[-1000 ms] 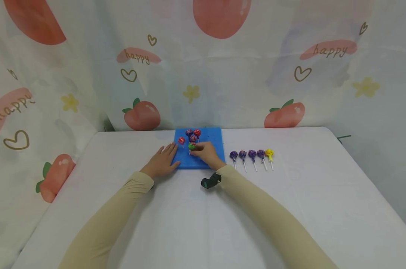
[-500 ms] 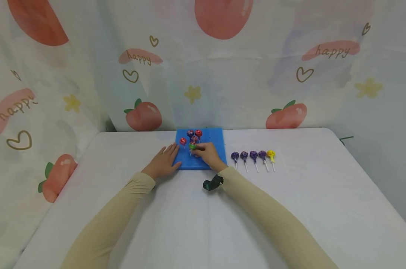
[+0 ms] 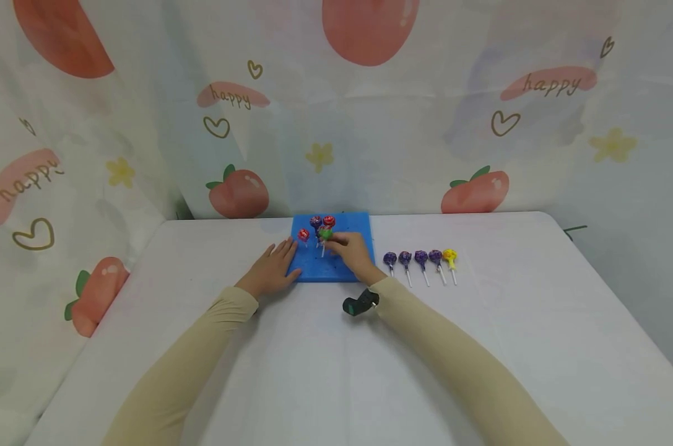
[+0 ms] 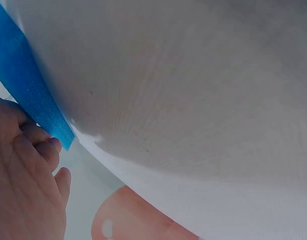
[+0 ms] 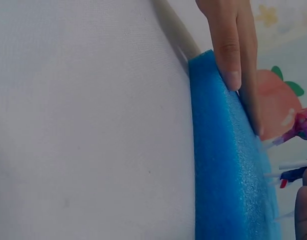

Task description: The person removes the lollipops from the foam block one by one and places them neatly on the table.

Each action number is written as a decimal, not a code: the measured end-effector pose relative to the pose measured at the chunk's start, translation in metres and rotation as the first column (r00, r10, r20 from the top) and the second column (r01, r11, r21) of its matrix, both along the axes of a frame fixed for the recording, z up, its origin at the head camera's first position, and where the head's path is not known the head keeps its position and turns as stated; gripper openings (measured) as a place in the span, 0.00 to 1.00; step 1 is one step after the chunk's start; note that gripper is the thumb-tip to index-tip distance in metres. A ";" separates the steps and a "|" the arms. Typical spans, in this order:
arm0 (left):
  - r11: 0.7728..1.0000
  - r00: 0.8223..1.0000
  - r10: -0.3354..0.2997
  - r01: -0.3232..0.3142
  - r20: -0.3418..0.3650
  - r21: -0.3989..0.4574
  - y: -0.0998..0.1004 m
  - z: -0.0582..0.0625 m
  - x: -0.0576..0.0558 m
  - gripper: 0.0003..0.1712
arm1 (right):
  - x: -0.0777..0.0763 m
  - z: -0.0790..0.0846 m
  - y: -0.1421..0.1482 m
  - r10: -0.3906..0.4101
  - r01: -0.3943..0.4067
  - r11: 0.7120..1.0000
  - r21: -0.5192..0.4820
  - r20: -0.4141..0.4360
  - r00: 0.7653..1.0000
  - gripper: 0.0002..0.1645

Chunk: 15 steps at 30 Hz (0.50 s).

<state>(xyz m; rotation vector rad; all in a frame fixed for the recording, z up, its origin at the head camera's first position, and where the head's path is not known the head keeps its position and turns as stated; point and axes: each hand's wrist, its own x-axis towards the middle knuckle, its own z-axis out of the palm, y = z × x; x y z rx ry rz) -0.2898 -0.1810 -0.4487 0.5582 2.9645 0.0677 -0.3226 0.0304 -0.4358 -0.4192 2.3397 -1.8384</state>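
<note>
In the head view my right hand (image 3: 354, 253) pinches a green-wrapped lollipop (image 3: 325, 233) above a blue foam block (image 3: 330, 271). Its white stick (image 5: 293, 164) points at the foam in the right wrist view, and the tip looks just clear of the surface. A red lollipop (image 3: 304, 235), a purple lollipop (image 3: 316, 221) and another red lollipop (image 3: 329, 220) stand upright in the block; one more behind the green one is mostly hidden. My left hand (image 3: 269, 270) rests on the block's left edge with extended fingers. In the left wrist view its fingers (image 4: 48, 150) touch the foam.
To the right of the block, several purple lollipops (image 3: 421, 256) and a yellow lollipop (image 3: 450, 257) lie in a row on the white tabletop (image 3: 314, 365). A printed curtain (image 3: 369, 124) hangs behind. A dark wrist camera (image 3: 361, 303) sits below my right wrist.
My right hand has shifted slightly right and up with the green lollipop, whose stick now shows more below the fingers. The left hand stays on the block.
</note>
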 end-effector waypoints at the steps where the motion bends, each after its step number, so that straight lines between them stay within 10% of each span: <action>1: 1.000 1.000 0.000 0.000 -0.002 -0.004 0.000 0.000 0.000 0.42 | 0.001 0.001 0.002 0.008 -0.008 1.000 -0.005 -0.002 1.000 0.16; 15: 1.000 1.000 -0.004 0.004 -0.020 -0.005 0.001 -0.002 0.000 0.42 | 0.015 0.018 0.046 0.032 -0.032 0.995 0.100 0.001 0.999 0.16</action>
